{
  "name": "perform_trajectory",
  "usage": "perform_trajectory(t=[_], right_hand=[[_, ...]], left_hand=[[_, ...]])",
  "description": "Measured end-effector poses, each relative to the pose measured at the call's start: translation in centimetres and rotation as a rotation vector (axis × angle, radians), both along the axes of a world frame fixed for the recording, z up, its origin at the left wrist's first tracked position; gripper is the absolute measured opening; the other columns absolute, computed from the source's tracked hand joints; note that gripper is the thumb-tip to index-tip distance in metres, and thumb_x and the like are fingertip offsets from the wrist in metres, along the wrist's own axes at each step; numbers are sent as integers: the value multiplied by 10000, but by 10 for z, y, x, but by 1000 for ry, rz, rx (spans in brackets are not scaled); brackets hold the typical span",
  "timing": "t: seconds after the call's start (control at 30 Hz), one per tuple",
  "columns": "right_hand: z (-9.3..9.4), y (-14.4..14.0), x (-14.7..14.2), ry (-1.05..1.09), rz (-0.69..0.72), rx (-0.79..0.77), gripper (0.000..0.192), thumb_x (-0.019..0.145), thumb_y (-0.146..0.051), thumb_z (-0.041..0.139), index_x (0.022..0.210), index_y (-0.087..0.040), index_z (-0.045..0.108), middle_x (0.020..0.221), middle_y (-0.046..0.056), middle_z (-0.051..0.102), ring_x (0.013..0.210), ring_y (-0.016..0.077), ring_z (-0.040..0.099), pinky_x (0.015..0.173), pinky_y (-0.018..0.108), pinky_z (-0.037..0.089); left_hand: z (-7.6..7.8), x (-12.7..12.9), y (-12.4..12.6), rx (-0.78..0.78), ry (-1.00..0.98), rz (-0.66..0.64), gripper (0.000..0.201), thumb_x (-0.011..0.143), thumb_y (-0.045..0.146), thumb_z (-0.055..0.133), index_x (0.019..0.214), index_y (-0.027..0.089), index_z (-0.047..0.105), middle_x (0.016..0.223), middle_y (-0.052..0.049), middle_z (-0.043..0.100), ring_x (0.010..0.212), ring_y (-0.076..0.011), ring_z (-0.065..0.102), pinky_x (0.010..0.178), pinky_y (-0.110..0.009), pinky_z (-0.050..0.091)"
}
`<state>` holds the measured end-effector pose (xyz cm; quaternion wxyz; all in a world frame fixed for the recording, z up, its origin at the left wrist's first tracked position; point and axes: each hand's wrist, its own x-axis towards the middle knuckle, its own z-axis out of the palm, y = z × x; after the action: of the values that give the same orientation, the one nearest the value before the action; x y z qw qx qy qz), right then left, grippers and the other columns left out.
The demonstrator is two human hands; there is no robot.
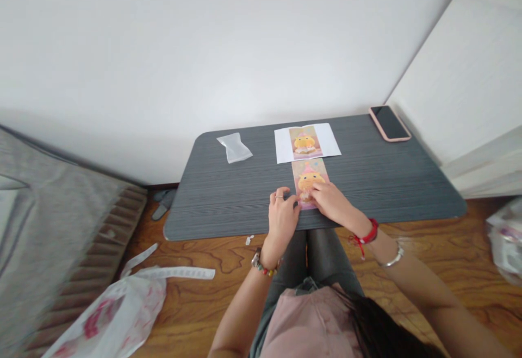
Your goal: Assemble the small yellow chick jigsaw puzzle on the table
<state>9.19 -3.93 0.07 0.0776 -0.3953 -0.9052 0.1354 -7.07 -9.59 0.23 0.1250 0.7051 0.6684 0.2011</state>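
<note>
A picture card (310, 168) with a yellow cartoon character in a pink party hat lies near the front edge of the dark table. My left hand (282, 210) is curled at its left edge, thumb and forefinger closed on the border. Over the lower right of the card, my right hand (332, 201) has its fingers pressed together; whatever may be between them is hidden. Just behind the card is a creased white sheet (330, 139), printed with a similar yellow character.
On the dark table (228, 200), a small translucent bag (235, 148) lies to the left and a pink-cased phone (390, 123) at the back right. A white plastic bag (134, 314) and paper strips (183, 272) are on the wooden floor. White wall stands behind.
</note>
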Motion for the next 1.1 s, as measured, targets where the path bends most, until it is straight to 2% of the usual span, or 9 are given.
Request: perform_trajectory(t=[0.27, 0.43, 0.63, 0.8, 0.97, 1.1], right_hand=[[11, 6, -4, -102, 38, 9, 153, 788, -65, 484, 810, -124, 624, 890, 119, 594, 893, 220, 546, 788, 340, 428], [7, 8, -2, -105, 71, 10, 176, 769, -43, 473, 857, -115, 607, 932, 137, 593, 940, 240, 540, 825, 372, 424], [2, 10, 2, -122, 91, 7, 249, 746, -28, 463, 954, -95, 582, 1017, 150, 578, 1007, 249, 515, 880, 387, 402], [-5, 12, 4, -87, 111, 5, 248, 743, -35, 459, 952, -90, 579, 1031, 157, 578, 1025, 256, 501, 887, 405, 396], [-11, 17, 1, -43, 90, -46, 166, 746, -84, 517, 888, -124, 593, 963, 133, 601, 945, 238, 529, 836, 373, 411], [-10, 21, 0, 8, 106, -98, 69, 776, -146, 538, 824, -138, 588, 905, 120, 605, 879, 227, 538, 790, 357, 420]], left_hand=[[4, 2, -1, -47, 18, 23, 129, 786, 198, 600, 878, 236, 682, 1143, -65, 494, 1042, -231, 444, 898, -382, 421], [4, 2, 0, -53, 20, 18, 124, 782, 203, 603, 872, 230, 683, 1149, -69, 490, 1044, -238, 442, 896, -380, 426], [6, 0, 4, -64, 35, -49, 339, 784, 142, 573, 1091, 273, 633, 1223, -78, 451, 1095, -249, 426, 921, -393, 412], [9, 1, 3, -91, 102, -92, 341, 796, 175, 560, 1108, 297, 621, 1300, -80, 407, 1150, -286, 382, 885, -419, 433], [17, 5, 3, -86, 219, -145, 322, 814, 150, 511, 1080, 292, 623, 1327, -60, 411, 1155, -307, 365, 863, -437, 446], [18, 6, 5, -92, 219, -142, 295, 813, 178, 539, 1072, 293, 620, 1325, -45, 418, 1156, -292, 360, 871, -423, 448]])
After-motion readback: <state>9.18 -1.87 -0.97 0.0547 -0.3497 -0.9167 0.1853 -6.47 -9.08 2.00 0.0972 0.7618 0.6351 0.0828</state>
